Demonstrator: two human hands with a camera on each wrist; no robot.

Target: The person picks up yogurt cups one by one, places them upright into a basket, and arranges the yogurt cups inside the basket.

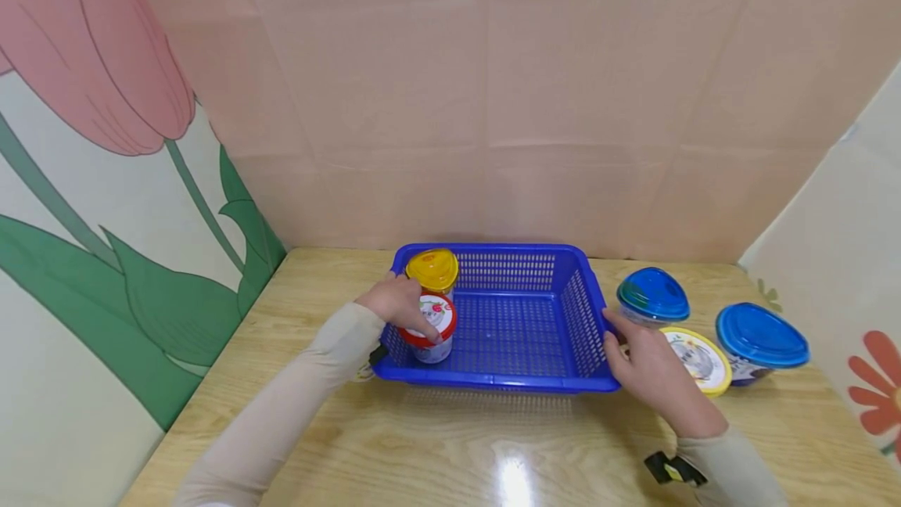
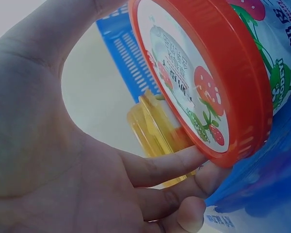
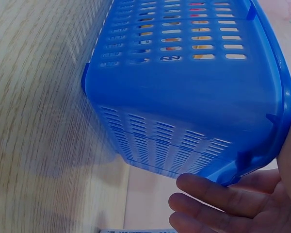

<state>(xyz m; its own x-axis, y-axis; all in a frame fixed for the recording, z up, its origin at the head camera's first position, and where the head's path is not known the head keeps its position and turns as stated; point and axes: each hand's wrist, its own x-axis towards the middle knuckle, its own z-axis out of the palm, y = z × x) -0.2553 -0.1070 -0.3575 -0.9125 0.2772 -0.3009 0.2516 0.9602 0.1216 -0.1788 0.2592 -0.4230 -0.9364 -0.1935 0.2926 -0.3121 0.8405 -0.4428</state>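
Note:
A blue plastic basket [image 1: 507, 379] with slotted walls sits on the table in the head view. Inside its left end my left hand [image 1: 400, 305] holds a tub with a red lid [image 1: 438, 318], thumb and fingers spread across the lid's rim. The strawberry-printed lid [image 2: 184, 73] fills much of the left wrist view. Just behind that tub stands a yellow-lidded container [image 1: 432, 269]. My right hand [image 1: 651, 366] grips the basket's right rim near the front corner. In the right wrist view, its fingers [image 3: 218, 199] curl under the rim outside the wall.
Right of the basket stand two blue-lidded containers [image 1: 655, 294] and a yellow-rimmed tub [image 1: 697, 358], partly behind my right hand. Another yellow-edged lid [image 1: 364, 372] peeks out at the basket's front left corner. A pinkish wall covering [image 1: 493, 100] rises behind the table [image 1: 394, 444].

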